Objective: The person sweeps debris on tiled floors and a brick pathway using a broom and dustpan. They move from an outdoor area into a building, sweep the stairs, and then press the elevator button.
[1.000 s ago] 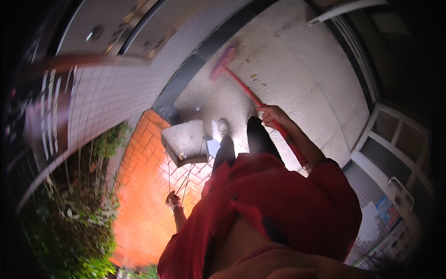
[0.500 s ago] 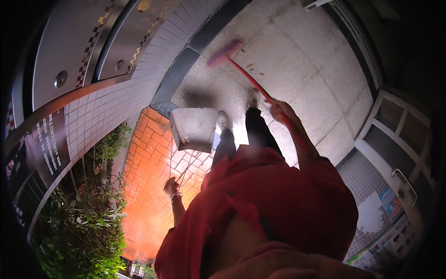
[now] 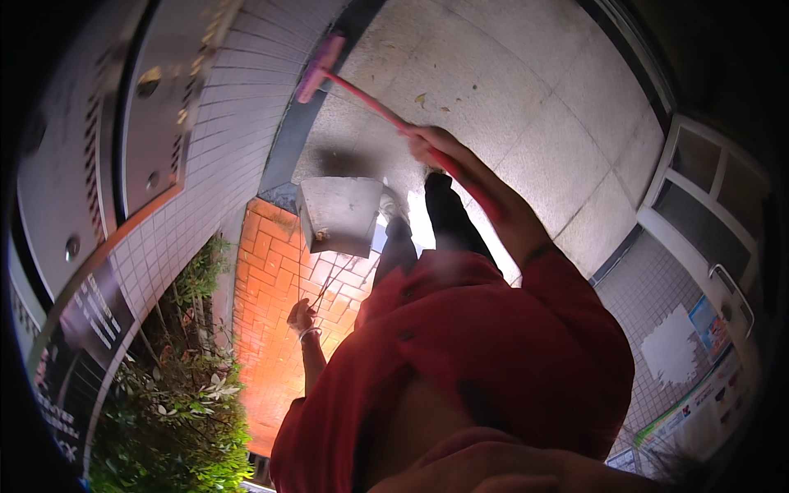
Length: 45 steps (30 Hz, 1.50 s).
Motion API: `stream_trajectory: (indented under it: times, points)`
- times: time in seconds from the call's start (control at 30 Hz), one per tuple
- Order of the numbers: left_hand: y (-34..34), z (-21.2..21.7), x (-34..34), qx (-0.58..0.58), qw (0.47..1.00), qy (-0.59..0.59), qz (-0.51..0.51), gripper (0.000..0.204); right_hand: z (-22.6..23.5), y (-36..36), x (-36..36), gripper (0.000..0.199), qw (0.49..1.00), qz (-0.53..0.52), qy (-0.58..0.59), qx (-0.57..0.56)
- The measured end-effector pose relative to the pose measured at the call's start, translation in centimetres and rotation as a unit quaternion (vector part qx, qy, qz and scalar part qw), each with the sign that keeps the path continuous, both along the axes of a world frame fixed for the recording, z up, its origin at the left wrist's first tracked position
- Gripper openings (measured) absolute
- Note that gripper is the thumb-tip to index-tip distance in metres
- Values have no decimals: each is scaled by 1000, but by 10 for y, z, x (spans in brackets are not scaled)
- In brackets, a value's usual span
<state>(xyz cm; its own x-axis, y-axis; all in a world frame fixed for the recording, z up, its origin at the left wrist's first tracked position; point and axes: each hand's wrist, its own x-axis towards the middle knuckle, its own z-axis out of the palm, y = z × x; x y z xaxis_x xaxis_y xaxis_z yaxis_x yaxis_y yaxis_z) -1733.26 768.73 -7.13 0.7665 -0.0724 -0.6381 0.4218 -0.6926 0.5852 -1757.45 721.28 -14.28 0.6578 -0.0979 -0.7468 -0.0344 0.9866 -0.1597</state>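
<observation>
My right hand [image 3: 434, 146] is wrapped round the red handle of a broom [image 3: 370, 102], which reaches out to the far left. Its pinkish-purple head [image 3: 320, 68] lies along the dark border at the foot of the tiled wall. Low on the left, my left hand [image 3: 302, 315] is closed on the thin wire handle of a grey, box-shaped dustpan [image 3: 341, 215]. The dustpan hangs or rests just left of my feet, where orange brick meets pale floor; whether it touches the ground I cannot tell. A few dry leaves [image 3: 420, 99] lie on the pale floor.
A tiled wall [image 3: 246, 90] with metal panels [image 3: 152, 107] runs along the left. Green shrubs [image 3: 185, 394] border the orange brick paving [image 3: 271, 279]. On the right stands a white-framed door [image 3: 690, 205] with a metal handle.
The broom head has swung left, from the pale floor to the dark border by the wall. My right hand has moved left with it. My left hand still holds the dustpan.
</observation>
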Motion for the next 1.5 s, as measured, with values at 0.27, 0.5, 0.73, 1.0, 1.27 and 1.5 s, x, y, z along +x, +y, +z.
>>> stream_trajectory:
  times: [0.27,0.5,0.73,1.0,1.27,1.5]
  points:
    - [-63,18,4,32,999,12,-16,11,-13,20,-98,24,997,4,73,-5]
    - [-147,7,5,39,997,19,-71,12,90,43,-297,17,973,-56,219,51]
    - [-187,3,21,20,985,-13,-169,20,148,33,-327,11,948,-62,312,-1]
    - [-230,28,17,45,963,-73,-257,19,46,-32,-182,19,986,-130,101,-3]
    - [-238,31,29,47,962,-58,-263,20,-28,-55,-158,12,980,-200,14,13]
    - [-260,-19,31,58,969,-46,-237,13,74,32,-320,24,938,-317,61,122]
